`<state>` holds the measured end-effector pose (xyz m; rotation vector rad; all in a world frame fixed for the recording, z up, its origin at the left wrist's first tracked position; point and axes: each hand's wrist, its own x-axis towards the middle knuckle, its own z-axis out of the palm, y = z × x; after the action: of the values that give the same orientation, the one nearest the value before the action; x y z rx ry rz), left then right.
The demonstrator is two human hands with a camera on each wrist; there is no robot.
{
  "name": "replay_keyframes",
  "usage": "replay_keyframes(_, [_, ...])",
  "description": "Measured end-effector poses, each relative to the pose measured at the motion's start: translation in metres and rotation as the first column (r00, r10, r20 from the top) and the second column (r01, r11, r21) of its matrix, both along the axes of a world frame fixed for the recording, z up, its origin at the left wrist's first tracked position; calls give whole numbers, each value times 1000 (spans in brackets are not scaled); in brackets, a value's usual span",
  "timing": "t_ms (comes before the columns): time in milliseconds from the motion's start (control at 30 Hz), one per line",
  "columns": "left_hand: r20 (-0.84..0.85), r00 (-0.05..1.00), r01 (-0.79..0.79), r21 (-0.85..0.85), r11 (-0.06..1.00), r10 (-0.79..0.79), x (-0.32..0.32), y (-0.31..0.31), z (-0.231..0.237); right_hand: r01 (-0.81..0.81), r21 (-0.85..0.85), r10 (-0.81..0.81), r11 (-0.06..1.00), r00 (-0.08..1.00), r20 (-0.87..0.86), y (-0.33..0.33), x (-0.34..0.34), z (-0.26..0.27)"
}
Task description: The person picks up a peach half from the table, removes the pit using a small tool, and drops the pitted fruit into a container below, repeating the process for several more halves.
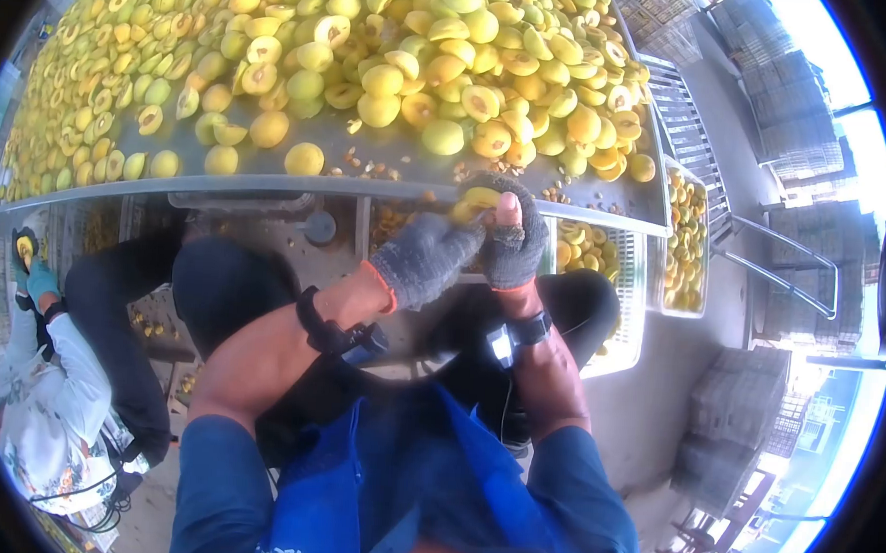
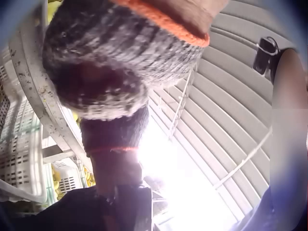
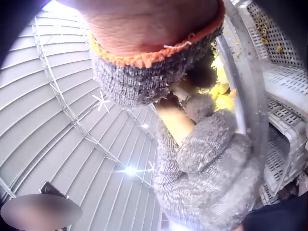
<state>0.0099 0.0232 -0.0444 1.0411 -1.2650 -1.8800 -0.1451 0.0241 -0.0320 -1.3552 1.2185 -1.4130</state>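
Both hands wear grey knit gloves with orange cuffs and meet at the metal table's near edge. My right hand [image 1: 515, 242], its thumb tip bare, holds a yellow stone fruit [image 1: 478, 202] with its fingers curled round the far side. My left hand [image 1: 422, 260] comes in from the left, fingertips right at the fruit. In the right wrist view, the left hand's gloved fingers [image 3: 207, 149] curl round a smooth tan stick-like piece [image 3: 176, 121] that points toward the right hand; I cannot tell what it is. In the left wrist view the glove hides the fruit.
Whole and halved yellow fruits [image 1: 454, 57] heap across the metal table [image 1: 368, 186], with loose stones [image 1: 369, 164] near its edge. Fruit-filled crates [image 1: 627, 286] stand below and at right. Another gloved person [image 1: 61, 387] sits at left. Stacked crates [image 1: 731, 417] stand behind on the right.
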Motion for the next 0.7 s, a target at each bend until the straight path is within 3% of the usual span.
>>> replay_keyframes(33, [0,998,63,130,989,-64,4,-2,15,1,-38,0,999,1000,22,0,1,-1])
replay_keyframes(133, [-86,995,70,250,966,-49,7,-3,31,20,-65,-24,998,998,-64,-1,-2,-5])
replay_keyframes(233, [-265,964,92,258,962,-21,10,-3,22,39,-105,-34,994,998,55,0,9,-1])
replay_keyframes(300, [-245,966,97,53,994,-81,13,-4,11,14,-190,-15,982,1000,-8,-2,6,-10])
replay_keyframes(367, [-255,963,88,7,996,-84,14,-2,6,-9,-216,11,976,1000,6,-2,5,-14])
replay_keyframes(400, [-278,959,78,66,995,-56,14,-1,15,-18,-200,29,980,998,54,0,7,-10])
replay_keyframes(467, [-239,970,28,-83,996,-47,14,-1,18,-28,-167,48,986,992,115,3,11,-4])
replay_keyframes(500, [-174,983,0,-287,958,-52,14,-3,14,-29,-148,48,989,991,129,5,13,0])
replay_keyframes(533, [-109,993,-14,-481,877,-44,13,-5,8,-29,-130,48,991,989,142,6,14,2])
replay_keyframes(600, [10,1000,0,-798,602,12,12,-11,2,-29,-121,49,992,985,168,7,15,2])
replay_keyframes(667, [-133,988,-13,-554,833,-73,13,-10,4,-11,-94,31,996,976,216,9,18,2])
replay_keyframes(700, [-358,930,72,-43,996,-83,16,-4,20,7,-70,11,998,968,251,10,21,2])
